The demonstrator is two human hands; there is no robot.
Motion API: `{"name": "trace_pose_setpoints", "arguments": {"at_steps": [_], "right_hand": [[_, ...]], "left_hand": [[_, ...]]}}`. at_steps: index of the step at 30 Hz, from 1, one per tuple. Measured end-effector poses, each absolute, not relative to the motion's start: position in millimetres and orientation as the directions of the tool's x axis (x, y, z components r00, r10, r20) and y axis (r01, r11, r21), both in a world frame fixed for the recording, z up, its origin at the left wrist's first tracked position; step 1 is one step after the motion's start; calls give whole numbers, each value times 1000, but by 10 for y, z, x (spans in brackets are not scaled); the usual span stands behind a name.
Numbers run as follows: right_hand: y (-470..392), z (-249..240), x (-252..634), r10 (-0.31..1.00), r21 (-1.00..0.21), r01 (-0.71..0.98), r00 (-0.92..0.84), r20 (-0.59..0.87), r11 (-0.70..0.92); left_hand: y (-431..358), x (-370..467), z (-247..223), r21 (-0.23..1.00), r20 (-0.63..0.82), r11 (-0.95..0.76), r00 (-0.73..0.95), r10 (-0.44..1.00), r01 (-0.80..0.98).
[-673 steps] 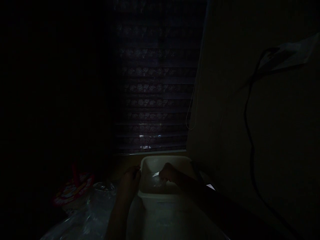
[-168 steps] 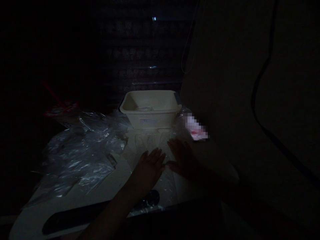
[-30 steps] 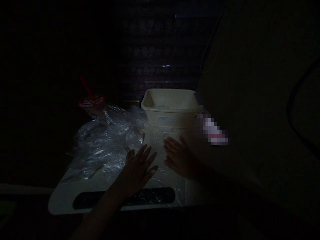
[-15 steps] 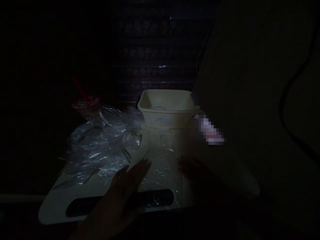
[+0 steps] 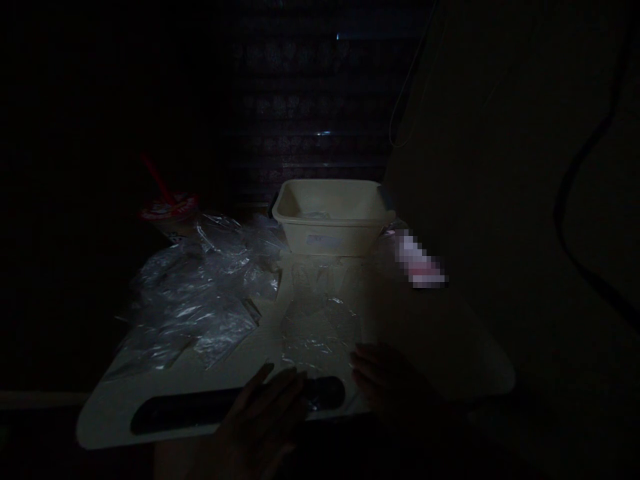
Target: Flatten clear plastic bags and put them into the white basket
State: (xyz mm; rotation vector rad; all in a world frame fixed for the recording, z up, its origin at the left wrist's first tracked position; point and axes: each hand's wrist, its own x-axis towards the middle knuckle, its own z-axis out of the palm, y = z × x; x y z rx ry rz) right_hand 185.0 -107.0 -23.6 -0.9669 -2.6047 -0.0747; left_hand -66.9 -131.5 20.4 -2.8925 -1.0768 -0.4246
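A clear thin plastic piece with finger-like shapes at its far end, looking like a disposable glove (image 5: 320, 320), lies flat on the pale small table (image 5: 295, 267). My left hand (image 5: 273, 410) is at the near edge, over the dark slot, its fingers stretched out close to the plastic's near end. My right hand (image 5: 383, 373) rests low beside the plastic's near right corner, fingers extended and dim in shadow. Neither hand shows anything held. Whether the fingertips press on the plastic is too dark to tell.
A cream bin (image 5: 333, 237) stands at the back with some clear plastic inside. Crumpled clear plastic (image 5: 200, 293) covers the left side. Behind it is a cup (image 5: 173, 217) with a red straw. A blurred-out pink and white item (image 5: 420, 263) lies at the right.
Both hands have moved back toward the table's near edge, the left one the farthest. More of the flat clear plastic now shows between them.
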Motion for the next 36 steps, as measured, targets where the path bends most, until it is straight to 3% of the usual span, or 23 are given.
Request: {"name": "trace_pose_setpoints", "arguments": {"at_steps": [5,9,13,17,20,25,29,36], "right_hand": [[-1059,-297,1937,622,-151,618,-684,381,772],[-1118,-210,1946,612,-139,608,-704,360,782],[-1152,-113,1911,650,-137,642,-703,288,754],[-1093,-140,1865,631,-134,633,-680,374,762],[-1028,-218,1833,609,-137,616,-673,420,775],[-981,-203,1805,543,-118,581,-643,540,805],[-1002,-38,1770,565,-140,588,-641,520,797],[-1063,-127,1824,604,-352,491,-674,426,797]], "left_hand": [[-1280,-632,249,73,249,-715,681,688,695],[-1221,-620,112,18,289,-797,760,583,604],[-1228,-563,52,132,377,-772,689,619,621],[-1266,-527,143,209,415,-786,675,610,581],[-1305,-559,235,179,403,-803,702,588,569],[-1328,-641,283,97,298,-696,647,702,711],[-1302,-644,244,32,265,-694,663,700,719],[-1284,-621,161,-118,308,-720,714,628,684]]}}
